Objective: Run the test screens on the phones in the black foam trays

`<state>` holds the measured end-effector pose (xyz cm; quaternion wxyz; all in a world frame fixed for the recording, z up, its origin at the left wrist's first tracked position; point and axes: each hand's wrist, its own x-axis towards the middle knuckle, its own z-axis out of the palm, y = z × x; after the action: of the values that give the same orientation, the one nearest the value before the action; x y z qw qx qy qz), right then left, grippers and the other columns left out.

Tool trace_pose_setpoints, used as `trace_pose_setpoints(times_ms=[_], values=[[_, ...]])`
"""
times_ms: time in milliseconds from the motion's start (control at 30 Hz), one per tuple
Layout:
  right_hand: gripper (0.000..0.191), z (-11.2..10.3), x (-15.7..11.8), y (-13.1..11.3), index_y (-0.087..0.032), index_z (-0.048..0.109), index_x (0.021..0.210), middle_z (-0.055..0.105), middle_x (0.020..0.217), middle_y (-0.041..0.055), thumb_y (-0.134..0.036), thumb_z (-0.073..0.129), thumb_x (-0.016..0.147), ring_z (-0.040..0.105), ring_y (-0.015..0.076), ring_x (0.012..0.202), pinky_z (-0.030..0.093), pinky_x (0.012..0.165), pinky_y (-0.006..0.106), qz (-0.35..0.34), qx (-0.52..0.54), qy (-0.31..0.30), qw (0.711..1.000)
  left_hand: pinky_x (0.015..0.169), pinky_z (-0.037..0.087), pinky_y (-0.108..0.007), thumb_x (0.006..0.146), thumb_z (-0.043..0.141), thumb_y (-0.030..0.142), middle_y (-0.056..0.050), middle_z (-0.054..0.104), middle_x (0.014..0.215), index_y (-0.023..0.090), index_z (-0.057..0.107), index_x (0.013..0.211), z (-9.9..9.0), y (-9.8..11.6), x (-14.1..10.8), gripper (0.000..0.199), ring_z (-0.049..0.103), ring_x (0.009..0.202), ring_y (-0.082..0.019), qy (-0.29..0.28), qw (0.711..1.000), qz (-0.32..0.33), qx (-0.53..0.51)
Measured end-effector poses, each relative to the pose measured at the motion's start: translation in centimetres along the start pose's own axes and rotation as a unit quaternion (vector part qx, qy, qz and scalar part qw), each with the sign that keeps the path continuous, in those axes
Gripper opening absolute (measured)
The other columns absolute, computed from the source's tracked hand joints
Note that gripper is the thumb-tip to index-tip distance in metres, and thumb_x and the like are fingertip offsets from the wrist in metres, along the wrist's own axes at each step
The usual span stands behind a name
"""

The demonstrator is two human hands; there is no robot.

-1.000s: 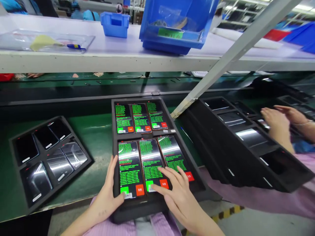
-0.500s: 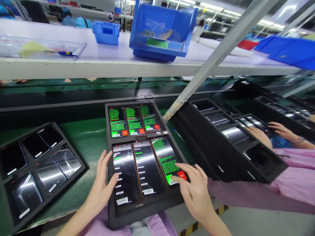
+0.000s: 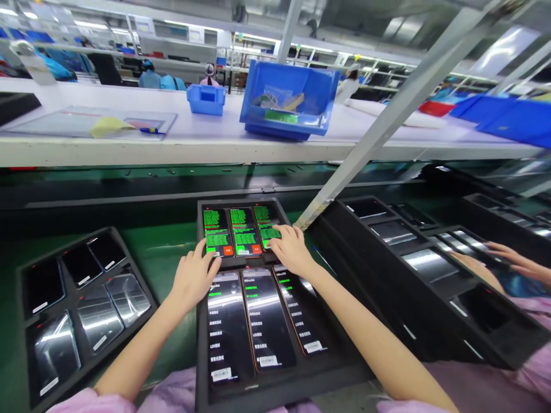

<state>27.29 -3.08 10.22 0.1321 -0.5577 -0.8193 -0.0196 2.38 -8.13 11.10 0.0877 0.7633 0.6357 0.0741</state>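
A black foam tray (image 3: 325,378) in front of me holds two rows of lit smartphones. My left hand (image 3: 194,274) reaches over its left edge, fingers outstretched near the lower end of the back left smartphone (image 3: 217,221). My right hand (image 3: 293,248) lies over the back right smartphone (image 3: 262,214), fingertips at its lower screen and hiding part of it. Between them is the back middle smartphone (image 3: 241,222). These three show green text. The front left smartphone (image 3: 230,327), front middle smartphone (image 3: 269,318) and front right smartphone (image 3: 301,312) show white menu lists.
Another tray (image 3: 146,324) of dark phones lies at left. To the right, a co-worker's hands (image 3: 512,261) are over a further phone tray (image 3: 434,304). A slanted metal post (image 3: 365,143) rises beside my tray. Blue bins (image 3: 288,94) stand on the shelf (image 3: 172,152) ahead.
My right hand has moved from the front right smartphone to the back right one. My left hand has gone to the back left one. The front right screen has changed from green text to a menu.
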Motion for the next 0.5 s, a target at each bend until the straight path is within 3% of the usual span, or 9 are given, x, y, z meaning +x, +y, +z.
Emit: trace_pose_setpoints(times_ms=[167,267,400,500], values=[[0.041,0.1,1.0,-2.3,-0.029,0.069,0.095,0.051,0.123,0.0056,-0.023,0.028,0.092,0.040,0.0193,0.118,0.025,0.103,0.044,-0.080,0.028,-0.020,0.996,0.087,0.046,-0.042,0.093,0.026,0.035,-0.014,0.036,0.141,0.018,0.055,0.120,0.6,-0.5,0.3,0.043,0.054,0.111,-0.029,0.048,0.996,-0.021,-0.070],[0.039,0.7,1.9,-3.2,-0.030,0.070,0.089,0.051,0.124,0.0036,-0.024,0.032,0.091,0.040,0.0184,0.117,0.026,0.103,0.042,-0.121,0.047,-0.038,0.991,0.085,0.047,-0.041,0.093,0.025,0.037,-0.014,0.032,0.142,0.019,0.052,0.123,0.6,-1.0,1.0,0.044,0.059,0.103,-0.028,0.050,0.990,-0.059,-0.121],[0.043,1.3,3.8,-2.1,-0.029,0.069,0.089,0.053,0.120,0.0040,-0.023,0.027,0.092,0.042,0.0182,0.115,0.027,0.102,0.042,-0.103,0.069,-0.017,0.992,0.083,0.048,-0.041,0.094,0.020,0.040,-0.015,0.031,0.143,0.022,0.047,0.127,0.2,-1.7,2.3,0.046,0.062,0.098,-0.027,0.038,0.979,-0.120,-0.164],[0.045,1.7,5.6,-0.3,-0.027,0.069,0.091,0.053,0.117,0.0053,-0.024,0.024,0.092,0.040,0.0201,0.116,0.027,0.101,0.044,-0.058,0.081,0.017,0.995,0.086,0.046,-0.038,0.094,0.019,0.037,-0.012,0.049,0.130,0.022,0.044,0.130,0.0,-2.1,3.5,0.046,0.058,0.106,-0.026,0.035,0.978,-0.118,-0.167]])
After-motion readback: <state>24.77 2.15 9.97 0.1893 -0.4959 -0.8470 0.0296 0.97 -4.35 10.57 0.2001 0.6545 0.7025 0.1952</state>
